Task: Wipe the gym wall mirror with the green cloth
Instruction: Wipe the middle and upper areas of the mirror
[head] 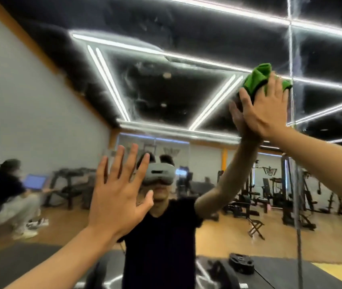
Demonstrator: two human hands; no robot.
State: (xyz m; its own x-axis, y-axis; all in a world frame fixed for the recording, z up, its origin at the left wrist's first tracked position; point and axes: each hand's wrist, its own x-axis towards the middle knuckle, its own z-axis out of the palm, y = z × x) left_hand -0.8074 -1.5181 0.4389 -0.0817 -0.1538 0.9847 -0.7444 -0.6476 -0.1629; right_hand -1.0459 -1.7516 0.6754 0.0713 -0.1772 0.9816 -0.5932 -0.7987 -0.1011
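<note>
The wall mirror [176, 90] fills the whole view and shows smeary streaks across the reflected black ceiling. My right hand [266, 109] is raised high at the upper right, its fingers straight, pressing the bunched green cloth [258, 78] flat against the glass. The cloth sticks out above and on both sides of my fingertips. My left hand [118, 195] is lower, left of centre, with its fingers spread and its palm toward the glass; whether it touches the mirror is unclear. It holds nothing.
A vertical mirror seam [291, 101] runs just right of the cloth. The glass reflects a person in a black shirt and headset [159, 236], a seated person with a laptop [5, 192] at left, gym machines [280, 195] and a weight plate [241, 263].
</note>
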